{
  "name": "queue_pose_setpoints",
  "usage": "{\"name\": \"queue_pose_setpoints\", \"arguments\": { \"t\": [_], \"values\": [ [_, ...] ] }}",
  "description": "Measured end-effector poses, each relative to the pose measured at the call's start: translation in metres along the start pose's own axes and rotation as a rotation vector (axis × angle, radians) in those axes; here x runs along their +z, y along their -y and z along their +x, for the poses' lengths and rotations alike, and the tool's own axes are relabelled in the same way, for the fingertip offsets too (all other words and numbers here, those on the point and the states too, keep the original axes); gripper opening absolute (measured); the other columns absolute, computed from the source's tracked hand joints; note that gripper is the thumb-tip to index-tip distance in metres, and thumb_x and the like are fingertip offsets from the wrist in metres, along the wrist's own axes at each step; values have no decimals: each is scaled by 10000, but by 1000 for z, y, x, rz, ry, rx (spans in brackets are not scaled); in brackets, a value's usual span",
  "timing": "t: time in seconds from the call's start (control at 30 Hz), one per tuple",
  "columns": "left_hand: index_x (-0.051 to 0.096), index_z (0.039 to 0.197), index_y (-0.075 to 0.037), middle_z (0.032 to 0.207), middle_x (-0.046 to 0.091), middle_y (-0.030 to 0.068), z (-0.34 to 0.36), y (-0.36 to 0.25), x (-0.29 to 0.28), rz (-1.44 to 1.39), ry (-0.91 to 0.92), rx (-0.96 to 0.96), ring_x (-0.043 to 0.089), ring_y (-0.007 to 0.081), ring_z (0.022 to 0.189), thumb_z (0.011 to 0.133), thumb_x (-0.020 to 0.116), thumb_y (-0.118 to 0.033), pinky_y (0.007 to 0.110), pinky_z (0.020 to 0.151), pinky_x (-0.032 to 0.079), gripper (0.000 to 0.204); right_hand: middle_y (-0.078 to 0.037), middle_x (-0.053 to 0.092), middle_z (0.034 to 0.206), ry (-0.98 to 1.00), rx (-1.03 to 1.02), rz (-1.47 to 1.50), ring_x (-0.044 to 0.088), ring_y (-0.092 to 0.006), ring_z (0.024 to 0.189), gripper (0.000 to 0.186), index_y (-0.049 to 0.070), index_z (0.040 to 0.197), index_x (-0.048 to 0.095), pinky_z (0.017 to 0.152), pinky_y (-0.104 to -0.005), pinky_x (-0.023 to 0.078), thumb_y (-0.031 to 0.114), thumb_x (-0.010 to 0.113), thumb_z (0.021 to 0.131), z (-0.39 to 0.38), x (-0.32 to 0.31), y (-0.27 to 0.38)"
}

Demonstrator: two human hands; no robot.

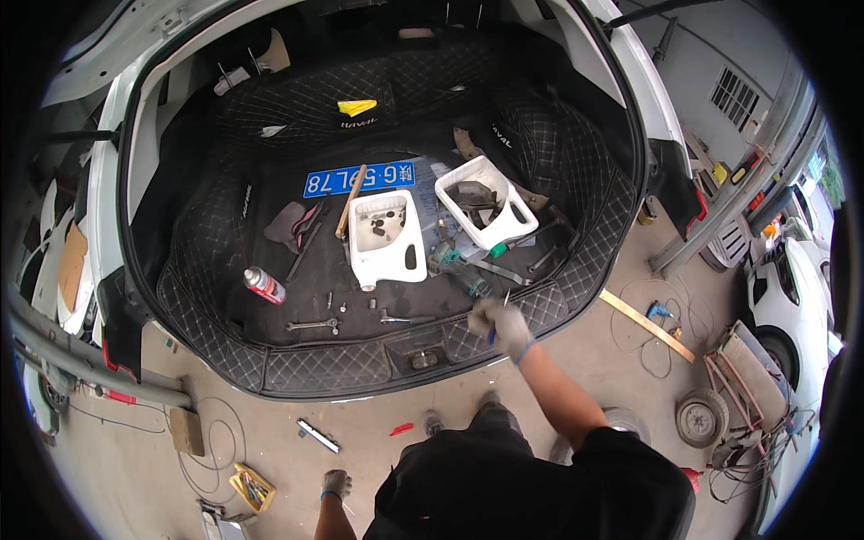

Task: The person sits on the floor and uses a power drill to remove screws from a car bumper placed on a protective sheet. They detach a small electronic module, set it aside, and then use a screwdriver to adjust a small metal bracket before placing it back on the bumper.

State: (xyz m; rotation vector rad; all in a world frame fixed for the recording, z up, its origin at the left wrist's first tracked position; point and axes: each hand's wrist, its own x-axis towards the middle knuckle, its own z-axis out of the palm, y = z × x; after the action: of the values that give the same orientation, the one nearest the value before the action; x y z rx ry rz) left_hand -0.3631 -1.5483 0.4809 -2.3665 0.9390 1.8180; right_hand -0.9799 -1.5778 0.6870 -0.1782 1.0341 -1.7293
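Observation:
My right hand [501,328], in a pale work glove, is over the right part of the car boot's rear edge. It is closed on a thin tool with a blue part [491,337] and a narrow tip pointing up; its exact kind is unclear. Just beyond lies a green-and-dark power tool [450,261]. My gloved left hand [336,484] hangs low beside my body over the floor, touching nothing I can see; its fingers are not clear. Two cut-open white jugs [409,261] [447,186] hold small parts and dark metal pieces.
In the boot lie a blue number plate [324,184], a wooden handle [353,200], a red-and-silver spray can [265,285], a wrench [310,325] and a ratchet [407,319]. Lift posts [720,211] flank the car. A tool box [252,488], a wooden strip [646,326] and cables are on the floor.

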Motion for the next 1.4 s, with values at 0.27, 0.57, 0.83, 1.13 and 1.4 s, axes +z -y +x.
{"name": "queue_pose_setpoints", "arguments": {
  "t": [0.27,0.57,0.83,1.13,1.4],
  "values": [
    [650,1066,-64,839,694,95,-27,-48,21,-209,10,227,632,173,624,903,555,-145,311,501,475,206,-137,644,838,-460,-374,-618,661,-225,794,165,-12,855,653,711,-330,541,88,528,892,213,15,121],
    [630,1058,-46,821,677,104,-50,46,29,2,32,66,618,173,608,909,584,-136,306,493,467,180,-134,668,829,-429,-412,-795,671,-255,769,248,25,928,664,698,-364,536,214,503,926,170,-38,88],
    [611,1050,-44,804,651,102,-5,5,29,432,240,139,597,170,597,913,599,-134,302,488,457,165,-131,689,821,-495,99,-1098,680,-282,746,332,58,992,673,687,-395,532,326,480,956,-91,-233,-81],
    [589,1041,-43,786,621,99,36,-210,116,404,476,204,573,166,585,917,614,-132,298,482,445,155,-163,697,812,-1046,733,-701,695,-329,726,384,28,946,690,674,-485,584,347,477,931,-430,-294,-197],
    [599,1032,-52,763,613,80,-50,-245,287,906,606,410,552,142,560,911,617,-143,299,468,426,153,-174,706,861,-1160,524,-181,695,-320,743,278,30,974,709,687,-456,592,248,559,889,-491,-253,-296]
  ]
}}
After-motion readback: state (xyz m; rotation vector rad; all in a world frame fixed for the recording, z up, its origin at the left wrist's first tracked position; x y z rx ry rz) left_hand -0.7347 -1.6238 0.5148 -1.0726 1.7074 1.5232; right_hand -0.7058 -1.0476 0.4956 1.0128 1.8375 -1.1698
